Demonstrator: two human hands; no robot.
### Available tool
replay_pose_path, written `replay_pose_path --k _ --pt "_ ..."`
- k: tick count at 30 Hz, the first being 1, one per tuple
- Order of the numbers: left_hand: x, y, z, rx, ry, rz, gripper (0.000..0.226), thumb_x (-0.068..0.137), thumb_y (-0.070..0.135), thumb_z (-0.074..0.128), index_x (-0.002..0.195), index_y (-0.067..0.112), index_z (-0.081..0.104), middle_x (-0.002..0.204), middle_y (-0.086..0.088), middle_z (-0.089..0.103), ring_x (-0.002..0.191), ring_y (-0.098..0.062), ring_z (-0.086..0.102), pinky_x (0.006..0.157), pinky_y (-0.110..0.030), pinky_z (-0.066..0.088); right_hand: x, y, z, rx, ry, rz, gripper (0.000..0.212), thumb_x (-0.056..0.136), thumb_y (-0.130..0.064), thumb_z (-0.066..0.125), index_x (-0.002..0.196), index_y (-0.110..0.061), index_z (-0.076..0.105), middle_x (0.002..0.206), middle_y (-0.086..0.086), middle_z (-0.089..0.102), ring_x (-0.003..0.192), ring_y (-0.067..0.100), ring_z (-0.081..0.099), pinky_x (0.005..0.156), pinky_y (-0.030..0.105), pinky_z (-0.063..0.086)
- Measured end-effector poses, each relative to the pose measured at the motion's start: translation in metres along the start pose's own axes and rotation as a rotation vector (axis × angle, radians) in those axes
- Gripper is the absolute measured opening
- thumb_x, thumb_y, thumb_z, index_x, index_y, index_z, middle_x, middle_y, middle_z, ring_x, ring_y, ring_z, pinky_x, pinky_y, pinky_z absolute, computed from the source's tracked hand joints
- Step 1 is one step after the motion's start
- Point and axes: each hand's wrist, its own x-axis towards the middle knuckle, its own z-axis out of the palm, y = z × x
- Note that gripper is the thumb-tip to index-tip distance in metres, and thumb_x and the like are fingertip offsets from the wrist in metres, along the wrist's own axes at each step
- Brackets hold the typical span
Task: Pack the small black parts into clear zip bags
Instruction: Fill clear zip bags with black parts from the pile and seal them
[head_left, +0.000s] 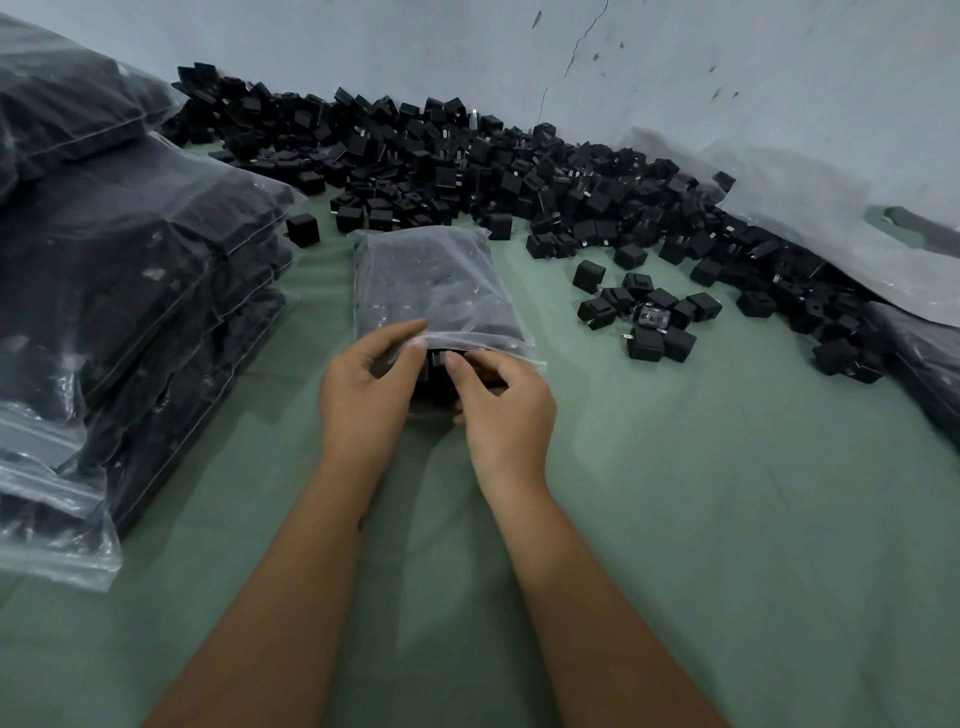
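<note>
Between our two hands, on the green tabletop, lies a clear zip bag full of small black parts. Our left hand pinches the near, open edge of the bag, with the thumb and first finger curled on the thin plastic lip. Our right hand is just beside the left one, touching the same edge, and its curled fingers press on a black part that sits at the mouth of the bag. We cannot tell if that part is all the way in. The rest of the bag stretches away from our hands, flat on the tabletop, and the stuff inside looks dark and lumpy through the plastic. To the right of our right hand, a little way off, sits a small bunch of loose black parts, and one of them has a shiny clear face. Farther out past the bag, a big heap of black parts runs along the pale wall. To the left of our left hand stands a stack of filled bags, one on top of the other, with their zip ends pointing our way. Far to the right of our right hand, a floppy sheet of clear plastic leans on the wall and covers some of the heap.
</note>
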Motion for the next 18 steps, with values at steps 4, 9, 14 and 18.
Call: replay_pose_path --k 4,9,14,18 --pt "-0.0017 0.0019 0.0011 -0.032 -0.004 0.012 0.020 0.094 0.016 0.062 0.111 0.019 0.073 0.105 0.008 0.074 0.100 -0.005 0.068 0.090 -0.022 0.054 0.0009 -0.0010 0.0008 -0.044 0.010 0.009 0.010 0.080 -0.032 0.074 0.088 -0.026 0.076 0.088 -0.002 0.069 0.079 0.019 0.066 0.074 0.044 0.057" --pt "-0.0017 0.0019 0.0011 0.033 -0.017 0.015 0.022 0.091 0.017 0.065 0.112 0.020 0.073 0.106 0.009 0.073 0.101 -0.003 0.067 0.096 -0.029 0.052 0.0028 -0.0042 0.0009 -0.051 0.043 0.067 0.019 0.081 -0.035 0.073 0.077 -0.017 0.073 0.081 0.005 0.069 0.076 0.022 0.066 0.071 0.042 0.057" --pt "-0.0004 -0.0008 0.0007 0.130 -0.039 0.053 0.025 0.089 0.013 0.066 0.111 0.021 0.073 0.104 0.011 0.073 0.099 -0.001 0.066 0.090 -0.019 0.051 0.0005 -0.0080 -0.0049 0.205 0.071 0.099 0.012 0.089 -0.021 0.066 0.079 -0.019 0.072 0.079 0.005 0.071 0.064 0.015 0.069 0.057 0.021 0.054" --pt "0.0017 -0.0021 0.0001 0.151 -0.042 0.052 0.024 0.090 0.014 0.065 0.111 0.022 0.073 0.104 0.012 0.072 0.099 0.001 0.065 0.091 -0.022 0.051 -0.0031 -0.0066 -0.0085 0.164 -0.041 0.041 0.024 0.084 -0.004 0.056 0.084 -0.021 0.073 0.094 0.002 0.070 0.078 0.013 0.069 0.078 0.032 0.057"
